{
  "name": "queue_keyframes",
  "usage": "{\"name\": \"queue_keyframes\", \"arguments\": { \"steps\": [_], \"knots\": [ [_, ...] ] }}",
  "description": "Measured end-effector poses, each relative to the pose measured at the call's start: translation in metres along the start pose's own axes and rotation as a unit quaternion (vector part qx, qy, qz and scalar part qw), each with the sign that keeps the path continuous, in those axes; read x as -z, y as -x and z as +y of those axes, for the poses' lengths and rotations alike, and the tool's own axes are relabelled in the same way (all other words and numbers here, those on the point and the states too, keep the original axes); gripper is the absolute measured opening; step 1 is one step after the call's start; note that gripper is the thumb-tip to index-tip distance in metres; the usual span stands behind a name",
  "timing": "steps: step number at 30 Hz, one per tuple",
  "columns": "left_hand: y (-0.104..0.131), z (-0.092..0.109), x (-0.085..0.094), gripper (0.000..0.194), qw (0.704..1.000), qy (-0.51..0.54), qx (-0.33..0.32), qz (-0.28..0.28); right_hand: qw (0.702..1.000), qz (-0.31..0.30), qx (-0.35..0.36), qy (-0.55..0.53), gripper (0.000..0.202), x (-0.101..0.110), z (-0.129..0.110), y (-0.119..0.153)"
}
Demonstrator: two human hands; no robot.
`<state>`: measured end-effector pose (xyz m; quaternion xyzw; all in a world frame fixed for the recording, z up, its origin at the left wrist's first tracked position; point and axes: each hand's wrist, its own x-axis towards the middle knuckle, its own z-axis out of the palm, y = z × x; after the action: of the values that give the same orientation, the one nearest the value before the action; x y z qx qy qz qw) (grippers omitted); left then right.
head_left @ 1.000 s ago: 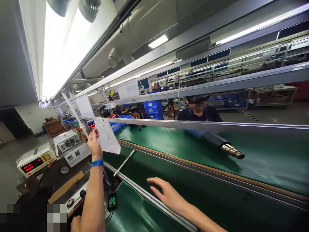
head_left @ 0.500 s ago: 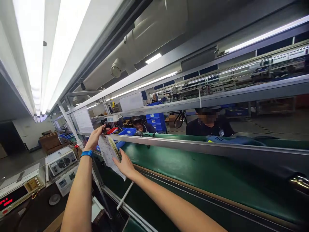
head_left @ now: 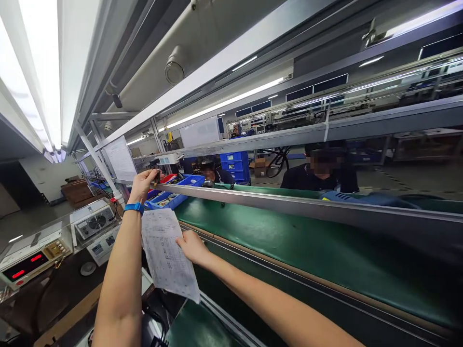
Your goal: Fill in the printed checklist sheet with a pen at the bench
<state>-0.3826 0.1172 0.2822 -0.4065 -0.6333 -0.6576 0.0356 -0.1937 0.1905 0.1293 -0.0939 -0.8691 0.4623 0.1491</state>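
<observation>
My right hand is closed on the right edge of a printed paper sheet, thumb on its face. The sheet hangs tilted, covered in text and table lines, and is slightly creased. My left hand, a blue band on its wrist, is raised to the metal rail. Its fingers pinch a small dark clip-like piece at the rail's left end; the exact kind is too small to tell. The sheet's top edge lies below the left hand, apart from the clip-like piece.
Blue bins with small parts stand behind the rail. A green belt-like surface runs to the right. Instruments with red displays are at left. Two people sit beyond the rail, near stacked blue crates. Lamps hang overhead.
The paper has come down from the rail in my right hand and now faces me more fully. My left hand stays at the rail with the dark piece. The view has shifted slightly.
</observation>
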Motion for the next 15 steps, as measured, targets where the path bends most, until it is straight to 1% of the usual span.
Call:
{"name": "queue_keyframes", "arguments": {
  "steps": [2, 3, 4, 5, 6, 8, 9, 10, 11, 12, 14, 15],
  "knots": [
    [0.003, 0.003, 0.0, 0.061, 1.0, -0.014, -0.005, -0.024, 0.999, -0.033, 0.004, -0.02, 0.031, 0.001, 0.016, 0.035],
    [0.005, 0.005, 0.001, 0.06, 0.999, -0.021, -0.019, -0.022, 0.998, -0.047, 0.01, -0.038, 0.032, 0.002, 0.027, 0.057],
    [0.008, 0.007, 0.001, 0.059, 0.999, -0.03, -0.039, -0.007, 0.996, -0.06, 0.013, -0.059, 0.033, 0.005, 0.039, 0.081],
    [0.012, 0.009, 0.002, 0.056, 0.997, -0.043, -0.064, 0.024, 0.994, -0.072, 0.017, -0.079, 0.033, 0.007, 0.052, 0.107],
    [0.018, 0.013, 0.002, 0.054, 0.992, -0.055, -0.091, 0.073, 0.992, -0.084, 0.018, -0.092, 0.034, 0.01, 0.067, 0.134],
    [0.038, 0.023, -0.003, 0.048, 0.966, -0.059, -0.144, 0.207, 0.989, -0.093, -0.005, -0.116, 0.042, 0.016, 0.099, 0.191],
    [0.054, 0.029, -0.01, 0.044, 0.947, -0.045, -0.164, 0.273, 0.987, -0.095, -0.024, -0.127, 0.046, 0.02, 0.115, 0.22],
    [0.074, 0.036, -0.022, 0.04, 0.927, -0.025, -0.178, 0.328, 0.985, -0.099, -0.049, -0.133, 0.049, 0.023, 0.131, 0.248],
    [0.1, 0.042, -0.038, 0.036, 0.913, 0.001, -0.183, 0.364, 0.984, -0.085, -0.073, -0.137, 0.051, 0.027, 0.146, 0.277],
    [0.13, 0.048, -0.057, 0.03, 0.908, 0.023, -0.178, 0.379, 0.984, -0.064, -0.093, -0.139, 0.052, 0.032, 0.158, 0.305],
    [0.205, 0.054, -0.101, 0.02, 0.914, 0.016, -0.155, 0.375, 0.983, -0.014, -0.132, -0.129, 0.053, 0.042, 0.176, 0.361],
    [0.246, 0.053, -0.122, 0.018, 0.925, -0.011, -0.132, 0.356, 0.981, 0.013, -0.151, -0.119, 0.053, 0.047, 0.181, 0.388]
  ]
}}
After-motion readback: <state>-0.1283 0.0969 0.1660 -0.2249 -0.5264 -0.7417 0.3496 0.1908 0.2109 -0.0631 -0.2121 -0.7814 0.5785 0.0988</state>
